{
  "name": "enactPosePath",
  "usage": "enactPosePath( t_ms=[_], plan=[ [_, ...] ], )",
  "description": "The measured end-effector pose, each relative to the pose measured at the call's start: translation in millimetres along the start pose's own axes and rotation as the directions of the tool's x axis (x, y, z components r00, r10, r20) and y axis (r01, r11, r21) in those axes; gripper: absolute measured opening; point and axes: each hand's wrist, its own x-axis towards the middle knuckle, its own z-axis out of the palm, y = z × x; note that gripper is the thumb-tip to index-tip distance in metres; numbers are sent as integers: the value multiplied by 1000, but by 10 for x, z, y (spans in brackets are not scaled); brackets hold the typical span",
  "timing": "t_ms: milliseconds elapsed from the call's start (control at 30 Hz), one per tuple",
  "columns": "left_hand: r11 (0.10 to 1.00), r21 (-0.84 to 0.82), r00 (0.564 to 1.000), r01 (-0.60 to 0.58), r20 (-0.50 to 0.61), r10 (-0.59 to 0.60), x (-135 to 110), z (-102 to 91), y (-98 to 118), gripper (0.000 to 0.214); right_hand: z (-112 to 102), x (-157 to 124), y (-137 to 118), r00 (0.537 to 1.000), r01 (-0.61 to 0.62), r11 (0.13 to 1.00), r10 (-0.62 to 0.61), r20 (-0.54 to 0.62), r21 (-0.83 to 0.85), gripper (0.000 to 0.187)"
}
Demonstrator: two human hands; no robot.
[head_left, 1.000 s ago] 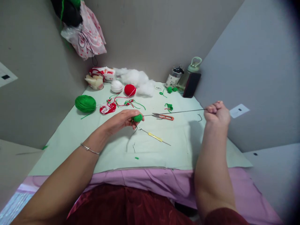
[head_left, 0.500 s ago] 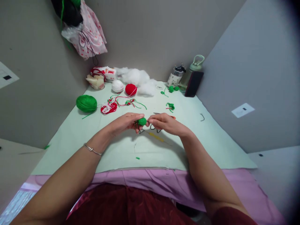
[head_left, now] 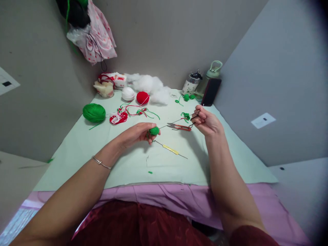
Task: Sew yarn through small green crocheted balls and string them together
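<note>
My left hand (head_left: 142, 132) is closed around a small green crocheted piece (head_left: 154, 131), holding it above the table. A black thread (head_left: 174, 122) runs taut from that piece up to the right. Its other end is pinched in my right hand (head_left: 207, 120), raised with the fingers curled, and a dark loop hangs below them. A thin pale tip, perhaps of a needle, juts above these fingers. Orange-handled thread snips (head_left: 180, 127) lie under the thread. A yellow-handled crochet hook (head_left: 170, 149) rests in front of my left hand.
A green yarn ball (head_left: 94, 113), a white ball (head_left: 128, 94) and a red ball (head_left: 142, 98) sit on the left, near tangled yarn (head_left: 119, 118). White stuffing (head_left: 150, 85) lies at the back wall. A phone (head_left: 211, 92) leans against a bottle (head_left: 214, 70) at back right.
My right hand has moved away from the green piece, up and to the right, drawing the black thread taut. The snips are now uncovered. My left hand stays nearly still.
</note>
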Motion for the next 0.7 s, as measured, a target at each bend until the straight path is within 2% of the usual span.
enactPosePath(
  t_ms=[100, 133, 200, 233, 267, 300, 367, 400, 433, 500, 633, 700],
  plan=[
    [999, -34, 1000, -18, -20, 18, 13, -4, -13, 37, 24, 6, 64, 995, 75, 960, -90, -45, -271, 17],
    [998, -47, 999, -29, -33, 28, 18, -3, -18, 36, 47, 2, 100, 984, 118, 905, -161, -74, -409, 21],
    [997, -63, 998, -50, -51, 47, 30, 9, -29, 34, 124, -22, 188, 935, 197, 736, -339, -100, -647, 32],
    [996, -67, 997, -57, -55, 54, 35, 21, -37, 33, 180, -45, 237, 909, 228, 659, -408, -86, -716, 37],
    [996, -70, 997, -64, -58, 60, 41, 35, -46, 32, 246, -76, 287, 902, 254, 619, -429, -50, -743, 41],
    [995, -71, 996, -69, -59, 65, 45, 51, -54, 31, 319, -114, 335, 917, 273, 625, -398, 3, -731, 45],
    [994, -73, 995, -81, -62, 76, 52, 80, -68, 29, 465, -201, 415, 965, 262, 699, -198, 172, -665, 51],
    [993, -74, 995, -87, -64, 83, 55, 90, -72, 29, 527, -242, 443, 957, 255, 720, -93, 275, -645, 52],
    [993, -74, 994, -93, -65, 88, 56, 96, -74, 28, 573, -276, 458, 929, 255, 727, -2, 370, -637, 53],
    [993, -73, 994, -96, -67, 91, 55, 96, -75, 29, 615, -318, 453, 870, 287, 697, 98, 484, -657, 52],
    [994, -46, 994, -98, -55, 95, 41, 81, -72, 32, 547, -306, 355, 806, 338, 581, 228, 547, -740, 48],
    [995, -14, 995, -94, -30, 94, 25, 80, -66, 32, 495, -284, 319, 774, 293, 599, 309, 553, -745, 46]
  ],
)
